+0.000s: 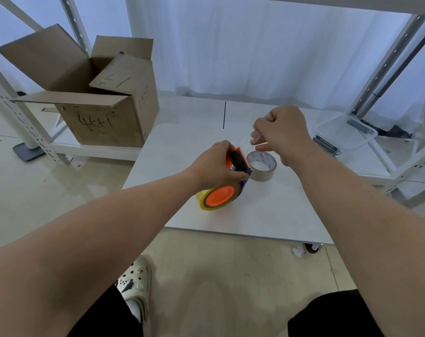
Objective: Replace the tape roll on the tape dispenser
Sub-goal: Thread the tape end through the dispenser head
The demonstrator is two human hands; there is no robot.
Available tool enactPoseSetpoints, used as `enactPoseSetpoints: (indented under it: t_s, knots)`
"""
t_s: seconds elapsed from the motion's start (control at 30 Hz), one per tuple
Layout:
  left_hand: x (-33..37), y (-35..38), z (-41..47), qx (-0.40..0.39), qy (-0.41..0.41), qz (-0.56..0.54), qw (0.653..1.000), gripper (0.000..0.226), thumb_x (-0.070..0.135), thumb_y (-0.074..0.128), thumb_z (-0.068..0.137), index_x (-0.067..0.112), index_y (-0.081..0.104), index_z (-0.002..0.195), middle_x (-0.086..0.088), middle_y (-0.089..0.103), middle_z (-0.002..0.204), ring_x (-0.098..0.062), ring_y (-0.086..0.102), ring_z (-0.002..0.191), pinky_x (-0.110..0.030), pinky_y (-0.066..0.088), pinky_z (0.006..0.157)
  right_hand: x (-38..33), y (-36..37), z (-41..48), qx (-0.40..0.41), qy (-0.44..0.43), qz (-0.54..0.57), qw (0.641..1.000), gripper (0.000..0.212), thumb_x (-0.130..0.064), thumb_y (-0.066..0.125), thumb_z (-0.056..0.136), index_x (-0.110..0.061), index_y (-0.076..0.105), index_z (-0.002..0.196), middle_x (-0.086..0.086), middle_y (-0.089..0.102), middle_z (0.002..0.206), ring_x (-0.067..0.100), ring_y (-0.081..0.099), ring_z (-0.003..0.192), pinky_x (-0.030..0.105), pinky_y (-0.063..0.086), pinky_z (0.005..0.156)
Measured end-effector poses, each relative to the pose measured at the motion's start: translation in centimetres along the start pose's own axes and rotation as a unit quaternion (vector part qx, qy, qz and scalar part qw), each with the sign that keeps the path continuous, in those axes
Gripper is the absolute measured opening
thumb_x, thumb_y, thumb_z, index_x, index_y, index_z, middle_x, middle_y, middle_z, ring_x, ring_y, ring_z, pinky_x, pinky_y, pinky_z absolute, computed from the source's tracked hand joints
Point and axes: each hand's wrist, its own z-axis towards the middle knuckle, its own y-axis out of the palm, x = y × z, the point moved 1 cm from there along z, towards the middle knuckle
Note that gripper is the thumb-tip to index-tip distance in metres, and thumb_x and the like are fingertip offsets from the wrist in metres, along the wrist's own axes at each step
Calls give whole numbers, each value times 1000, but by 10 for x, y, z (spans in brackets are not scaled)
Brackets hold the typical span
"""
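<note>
the left hand (pixel 214 164) grips the tape dispenser (pixel 239 161) near the desk's (pixel 255 215) middle, with the yellow roll (pixel 201 199) already seated on its hub. the right hand (pixel 282 132) hovers behind, fingers curled; whether they pinch a tape end i cannot tell. the spare roll (pixel 262 175) lies flat just beside the dispenser. threading looks to be the step in hand; next, the tape end needs drawing over the cutter.

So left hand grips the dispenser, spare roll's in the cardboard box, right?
No: head view shows the spare roll lying on the table beside the dispenser, not in the box. Left hand does grip the dispenser.
</note>
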Motion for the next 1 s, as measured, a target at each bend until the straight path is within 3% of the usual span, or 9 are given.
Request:
enactPoseSetpoints:
  t_s: [0.13, 0.2, 0.37, 0.5, 0.7, 0.83, 1.0]
  knots:
    - [-1, -2, -3, 15, 4, -5, 1000, 64, 44, 78, 69, 16, 49, 119, 4, 51, 107, -15, 50, 94, -25, 40, 76, 5, -5, 2, -20, 29, 20, 999, 3, -4, 54, 83, -3, 56, 81, 16, 66, 73, 22, 66, 57, 31, 58, 57]
    - [-1, -4, -3, 17, -2, -31, 999, 63, 42, 79, 69, 17, 49, 119, 5, 51, 105, -14, 50, 95, -23, 41, 75, 10, -7, 3, -29, 67, 38, 997, 6, -5, 56, 85, 0, 58, 86, 15, 66, 73, 22, 67, 59, 34, 59, 62]
    - [-1, -2, -2, 11, -30, -132, 991, 54, 34, 80, 70, 23, 44, 108, 3, 52, 108, -16, 53, 102, -22, 46, 77, 17, -11, 4, -51, 131, 103, 985, 5, -6, 59, 86, -1, 58, 84, 13, 66, 73, 22, 67, 63, 37, 59, 70]
    - [-1, 0, 0, 0, -28, -125, 992, 54, 35, 79, 71, 22, 44, 110, 1, 53, 111, -17, 53, 103, -25, 48, 78, 10, -9, 2, -42, 101, 94, 990, 5, -6, 57, 86, -3, 58, 82, 13, 67, 74, 21, 68, 65, 36, 60, 69]
    - [-1, 3, 1, 29, -7, -81, 996, 62, 37, 81, 68, 15, 48, 115, -2, 52, 114, -17, 53, 100, -28, 47, 81, -13, 6, -8, -18, -33, 36, 999, 9, -1, 50, 84, -9, 50, 80, 17, 59, 70, 23, 61, 57, 28, 57, 55]
    - [-2, 1, 0, 43, 1, -47, 998, 63, 41, 81, 66, 15, 48, 113, 1, 49, 110, -15, 51, 94, -25, 43, 76, -13, 5, -8, 9, -44, 25, 999, 5, -4, 50, 82, -5, 54, 79, 17, 63, 72, 27, 68, 63, 35, 61, 59]
    - [-1, 1, -1, 39, 1, -49, 998, 65, 41, 80, 67, 14, 47, 115, 1, 47, 112, -15, 50, 96, -25, 41, 78, -10, -3, -8, 24, -36, 37, 998, 7, -3, 50, 82, -6, 52, 76, 16, 61, 69, 25, 65, 59, 36, 60, 59]
